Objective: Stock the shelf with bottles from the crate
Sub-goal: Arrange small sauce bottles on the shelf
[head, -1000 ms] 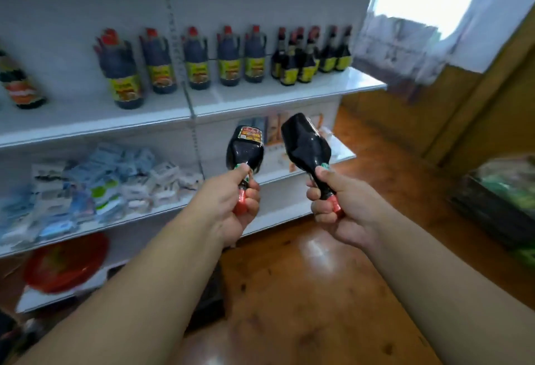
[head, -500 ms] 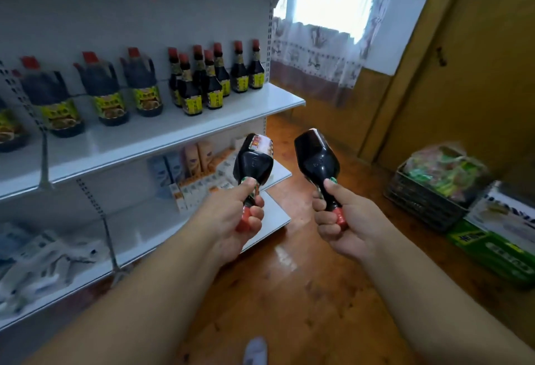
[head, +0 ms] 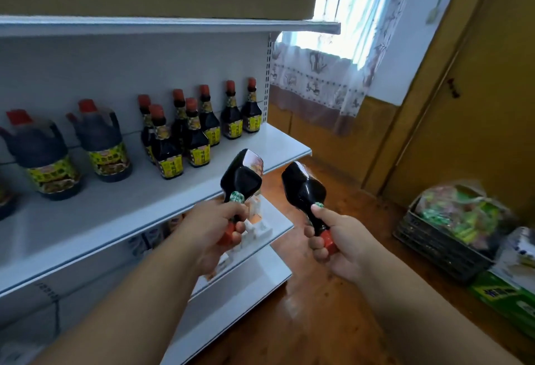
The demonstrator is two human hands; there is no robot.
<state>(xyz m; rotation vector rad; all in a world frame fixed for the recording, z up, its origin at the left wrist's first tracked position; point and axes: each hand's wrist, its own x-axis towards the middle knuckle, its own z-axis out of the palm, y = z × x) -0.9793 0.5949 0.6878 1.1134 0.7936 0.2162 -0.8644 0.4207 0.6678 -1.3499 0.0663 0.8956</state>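
— Two dark bottles, one per fist: left bottle [head: 242, 172] and right bottle [head: 302, 183]. Both gripped by the neck near the red cap, bases thrust up and forward, so long axes run roughly 6 to 12 o'clock, the left one leaning toward 1, the right toward 11.

— And the hands?

— Left hand [head: 215, 228] wrapped tight round its neck, fingers fully curled. Right hand [head: 333, 238] likewise closed, thumb laid along the neck. Nothing else held.

— Target?

— Shelf [head: 121, 220], off at 10 to 11 o'clock from the hands. Row of small bottles [head: 197, 130] standing upright toward its right end, big jugs [head: 104, 141] farther left. Bare board in front of that row, just beyond the left bottle.

— Nearer side?

— Left hand, clearly; almost over the shelf lip. Right hand hanging out past the shelf's right end, over the floor [head: 333, 321].

— So, likely next?

— Probably tip the left bottle base-down first, swinging the axis upright, then set down at 11 o'clock. Right one needs a longer carry leftward. Crate not identifiable with certainty; a dark basket [head: 434, 246] at 3 o'clock holds green packets, not bottles.
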